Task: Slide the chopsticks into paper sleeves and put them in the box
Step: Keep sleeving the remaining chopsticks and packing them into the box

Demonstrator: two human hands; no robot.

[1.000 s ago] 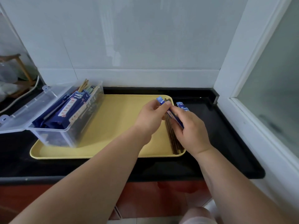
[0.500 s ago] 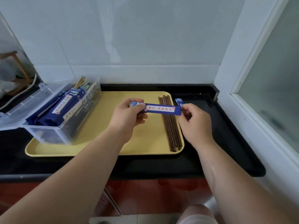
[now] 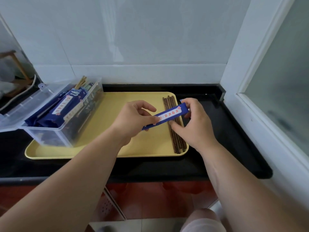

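My left hand (image 3: 133, 121) pinches the lower left end of a blue paper sleeve (image 3: 168, 114) with red print, held tilted above the yellow tray (image 3: 107, 148). Several dark brown chopsticks (image 3: 179, 144) lie side by side along the tray's right edge. My right hand (image 3: 197, 128) is over them. Its thumb lies on the chopsticks just below the sleeve, and its curled fingers come down on their right side, behind the sleeve's upper end. A clear plastic box (image 3: 66, 136) stands on the tray's left part, holding several sleeved chopsticks (image 3: 66, 106).
The box's open lid (image 3: 21, 111) hangs out to the left over the black counter (image 3: 234, 139). The corner of another blue sleeve (image 3: 181, 100) peeks out behind my right hand. A white tiled wall is behind, and a window frame (image 3: 242, 64) stands on the right.
The sleeve was lifted off the pile and stretched between both hands. Now it is tilted, my left hand holds it, and my right hand has dropped onto the chopsticks.
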